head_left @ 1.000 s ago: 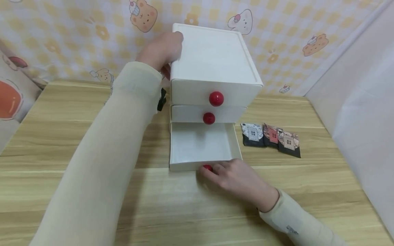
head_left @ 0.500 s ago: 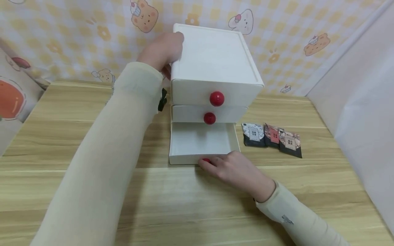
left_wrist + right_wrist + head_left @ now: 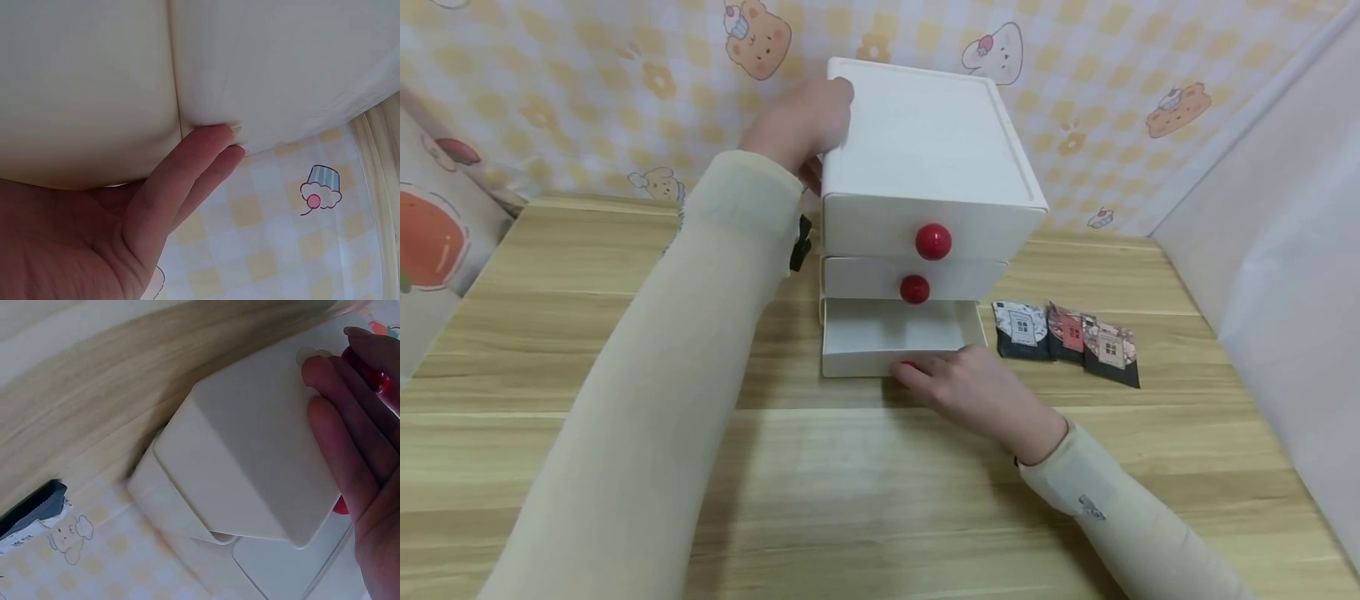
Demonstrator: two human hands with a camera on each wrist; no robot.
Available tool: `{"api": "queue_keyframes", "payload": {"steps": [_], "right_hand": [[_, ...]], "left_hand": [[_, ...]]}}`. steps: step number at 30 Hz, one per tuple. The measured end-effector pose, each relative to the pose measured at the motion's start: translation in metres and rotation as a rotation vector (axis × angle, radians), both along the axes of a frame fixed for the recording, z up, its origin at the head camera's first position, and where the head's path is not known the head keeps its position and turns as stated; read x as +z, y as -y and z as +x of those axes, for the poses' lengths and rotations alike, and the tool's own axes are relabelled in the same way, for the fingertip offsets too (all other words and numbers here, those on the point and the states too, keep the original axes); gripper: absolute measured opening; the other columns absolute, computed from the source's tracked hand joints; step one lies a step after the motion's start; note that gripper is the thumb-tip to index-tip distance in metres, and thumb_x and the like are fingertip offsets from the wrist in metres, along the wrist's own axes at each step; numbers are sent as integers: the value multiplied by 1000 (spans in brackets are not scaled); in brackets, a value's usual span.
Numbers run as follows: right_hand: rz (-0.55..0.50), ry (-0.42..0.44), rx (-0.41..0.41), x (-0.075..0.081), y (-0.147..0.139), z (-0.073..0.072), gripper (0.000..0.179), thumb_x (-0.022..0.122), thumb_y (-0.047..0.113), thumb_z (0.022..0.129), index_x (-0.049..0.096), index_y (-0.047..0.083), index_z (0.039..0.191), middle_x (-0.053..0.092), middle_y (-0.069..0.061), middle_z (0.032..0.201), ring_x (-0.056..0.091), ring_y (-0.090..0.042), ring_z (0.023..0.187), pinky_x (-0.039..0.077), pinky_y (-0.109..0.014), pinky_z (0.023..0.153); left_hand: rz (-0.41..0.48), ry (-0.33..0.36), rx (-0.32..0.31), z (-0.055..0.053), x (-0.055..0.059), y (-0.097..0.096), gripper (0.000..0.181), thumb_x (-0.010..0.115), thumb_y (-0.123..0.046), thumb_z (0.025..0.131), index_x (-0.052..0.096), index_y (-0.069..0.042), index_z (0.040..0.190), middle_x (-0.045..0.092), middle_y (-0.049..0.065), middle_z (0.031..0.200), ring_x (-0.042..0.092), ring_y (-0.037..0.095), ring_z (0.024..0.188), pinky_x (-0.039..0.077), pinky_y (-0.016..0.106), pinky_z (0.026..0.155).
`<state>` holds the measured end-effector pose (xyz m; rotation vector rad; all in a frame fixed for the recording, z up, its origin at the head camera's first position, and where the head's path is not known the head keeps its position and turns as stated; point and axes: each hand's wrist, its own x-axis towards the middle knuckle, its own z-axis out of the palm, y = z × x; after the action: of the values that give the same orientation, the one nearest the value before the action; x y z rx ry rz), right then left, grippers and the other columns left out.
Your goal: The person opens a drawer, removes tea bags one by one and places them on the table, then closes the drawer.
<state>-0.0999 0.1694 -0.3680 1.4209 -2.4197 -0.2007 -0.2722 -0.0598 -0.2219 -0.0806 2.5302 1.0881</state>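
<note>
A white cabinet [image 3: 925,133] with three drawers and round red knobs stands on the wooden table. My left hand [image 3: 801,121] braces its upper left edge; in the left wrist view, two nearly straight fingers [image 3: 187,162] press the white side at a seam. Low at the front, my right hand [image 3: 973,392] pinches the red knob [image 3: 369,370] of the bottom drawer [image 3: 861,364]. That drawer is partly pulled out, and its visible floor is bare. The top drawer [image 3: 865,225] and middle drawer [image 3: 865,277] are pushed in. My right fingers hide most of the bottom knob.
Several dark packets with printed labels lie right of the cabinet, among them a white-labelled packet [image 3: 1021,329] and a beige-labelled packet [image 3: 1111,350]. A black object [image 3: 801,242] shows behind my left sleeve. Patterned cloth [image 3: 625,100] covers the back.
My right hand has moved toward the cabinet, sliding the bottom drawer partly inward while pinching its knob. My left hand stays at the cabinet's upper left edge.
</note>
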Motion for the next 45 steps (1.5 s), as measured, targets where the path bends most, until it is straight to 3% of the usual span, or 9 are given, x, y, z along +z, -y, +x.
{"api": "queue_keyframes", "payload": {"steps": [3, 10, 14, 18, 24, 27, 33, 39, 45], "right_hand": [[-15, 5, 2, -1, 0, -4, 21, 77, 10, 89, 72, 15, 109, 77, 1, 105, 73, -16, 96, 63, -42, 89], [-32, -19, 1, -3, 2, -12, 14, 76, 15, 91, 71, 15, 104, 75, 2, 100, 71, -15, 90, 63, -35, 80], [-38, -13, -15, -2, 3, -17, 13, 76, 13, 90, 70, 14, 101, 72, 3, 94, 66, -14, 83, 60, -30, 73], [-63, 7, -33, -1, 4, -21, 11, 77, 13, 90, 69, 15, 98, 70, 4, 87, 57, -12, 68, 48, -23, 53], [-89, 31, -48, 0, 4, -27, 14, 78, 17, 89, 70, 15, 100, 70, 4, 84, 47, -11, 54, 32, -21, 44], [-97, 77, -75, 0, 4, -29, 16, 78, 17, 89, 71, 15, 103, 74, 3, 87, 46, -10, 53, 31, -20, 45], [-124, 159, -113, 0, 4, -35, 19, 78, 15, 90, 73, 15, 109, 77, 1, 98, 56, -10, 63, 40, -18, 52], [-151, 134, -123, -2, 4, -41, 19, 78, 16, 90, 73, 16, 109, 77, 1, 96, 56, -10, 62, 39, -20, 50], [-136, 123, -139, -2, 2, -44, 20, 75, 15, 92, 73, 18, 112, 76, -1, 92, 56, -12, 64, 39, -21, 53]], "left_hand": [[-6, 9, 6, -1, 0, 0, 66, 3, -54, 105, 27, -22, 158, 53, 5, 131, 67, 27, 100, 64, 37, 77], [-9, 9, 3, -3, 1, -2, 65, 2, -53, 106, 25, -22, 158, 54, 2, 116, 68, 28, 98, 64, 37, 76], [-13, 17, 6, -3, 1, -2, 66, 2, -53, 106, 24, -22, 159, 54, 3, 123, 68, 27, 100, 64, 37, 76], [-24, 18, -18, -5, 2, -2, 65, 1, -50, 106, 18, -21, 161, 53, 6, 129, 68, 28, 101, 64, 37, 76], [-37, 18, -30, -7, 2, -2, 64, 1, -48, 106, 18, -19, 161, 52, 6, 127, 68, 28, 99, 64, 37, 75], [-35, 19, -38, -6, 3, -2, 64, 0, -47, 106, 18, -18, 161, 50, 7, 132, 68, 28, 100, 65, 39, 77], [-21, 30, -34, -5, 4, -2, 64, 0, -47, 106, 19, -19, 160, 48, 7, 140, 67, 27, 102, 65, 39, 79], [-18, 27, -29, -5, 3, -2, 65, -1, -48, 106, 21, -20, 160, 48, 7, 143, 66, 27, 103, 65, 37, 74], [1, 24, -11, -4, 3, -3, 65, 0, -49, 106, 24, -21, 159, 49, 6, 139, 66, 27, 104, 64, 39, 81]]}}
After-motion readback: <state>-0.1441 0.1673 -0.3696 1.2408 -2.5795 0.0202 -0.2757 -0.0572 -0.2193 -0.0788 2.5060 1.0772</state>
